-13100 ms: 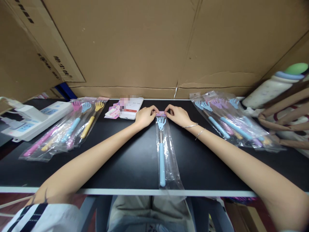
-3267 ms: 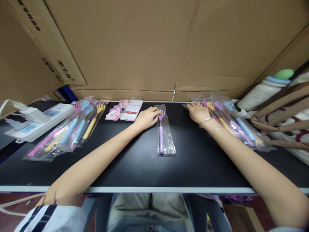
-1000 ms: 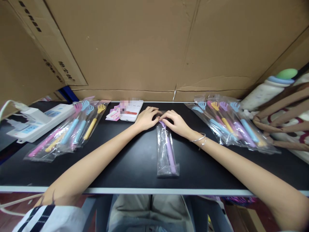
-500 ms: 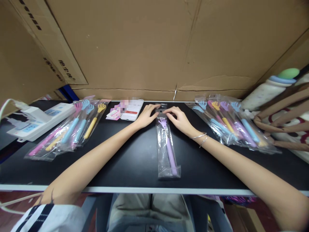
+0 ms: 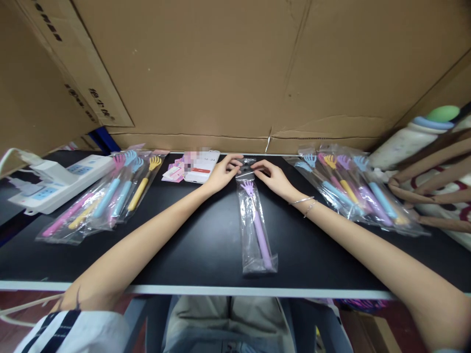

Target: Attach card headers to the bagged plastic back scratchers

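Note:
A purple hand-shaped back scratcher (image 5: 257, 223) lies inside a clear plastic bag (image 5: 247, 235) in the middle of the black table (image 5: 198, 245), claw end away from me. My left hand (image 5: 222, 172) pinches the bag's top edge from the left. My right hand (image 5: 273, 177) pinches the same edge from the right. Both hands rest on the table at the bag's far end, fingertips nearly meeting.
A pile of bagged scratchers (image 5: 105, 196) lies at the left, another pile (image 5: 349, 189) at the right. A white phone (image 5: 200, 165) and small pink cards (image 5: 172, 172) sit by my left hand. A white power strip (image 5: 55, 181) is far left, a bottle (image 5: 412, 137) far right. Cardboard (image 5: 235, 73) walls the back.
The purple scratcher has slid fully down into the bag. Both hands moved away from me to the bag's open top edge and now hold it flat.

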Demonstrator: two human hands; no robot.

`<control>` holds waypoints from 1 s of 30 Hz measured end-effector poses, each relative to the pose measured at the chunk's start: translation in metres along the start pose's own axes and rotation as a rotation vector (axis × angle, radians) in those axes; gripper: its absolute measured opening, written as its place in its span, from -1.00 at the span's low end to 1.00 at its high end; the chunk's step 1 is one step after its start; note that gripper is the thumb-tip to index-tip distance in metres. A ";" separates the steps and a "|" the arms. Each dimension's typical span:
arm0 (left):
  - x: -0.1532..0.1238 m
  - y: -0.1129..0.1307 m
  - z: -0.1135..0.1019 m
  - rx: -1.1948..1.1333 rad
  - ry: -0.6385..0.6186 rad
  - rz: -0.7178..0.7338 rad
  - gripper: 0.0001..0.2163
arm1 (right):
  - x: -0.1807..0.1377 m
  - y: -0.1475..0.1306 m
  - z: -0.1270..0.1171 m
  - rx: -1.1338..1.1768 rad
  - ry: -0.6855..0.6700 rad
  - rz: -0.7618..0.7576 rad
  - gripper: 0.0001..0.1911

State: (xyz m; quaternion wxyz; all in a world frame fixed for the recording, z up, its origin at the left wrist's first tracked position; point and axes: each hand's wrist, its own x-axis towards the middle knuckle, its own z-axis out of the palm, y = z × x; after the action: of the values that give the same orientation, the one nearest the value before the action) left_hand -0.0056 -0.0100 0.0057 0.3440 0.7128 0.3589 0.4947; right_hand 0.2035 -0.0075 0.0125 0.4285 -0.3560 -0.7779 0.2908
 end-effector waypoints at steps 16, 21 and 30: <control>0.000 0.001 0.000 0.077 0.023 -0.032 -0.72 | 0.008 -0.011 0.012 -0.019 0.104 -0.001 -0.87; 0.000 0.002 0.000 0.078 0.006 -0.019 -0.73 | 0.005 -0.012 0.013 -0.015 0.100 0.000 -0.85; -0.001 0.007 0.002 0.159 0.030 0.001 -0.78 | 0.005 -0.014 0.014 -0.110 0.038 -0.019 -0.85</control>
State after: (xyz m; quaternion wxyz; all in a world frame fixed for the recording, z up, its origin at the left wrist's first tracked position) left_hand -0.0032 -0.0148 0.0106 0.2808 0.7305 0.4020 0.4753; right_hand 0.1855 -0.0136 0.0193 0.4256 -0.3774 -0.7876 0.2367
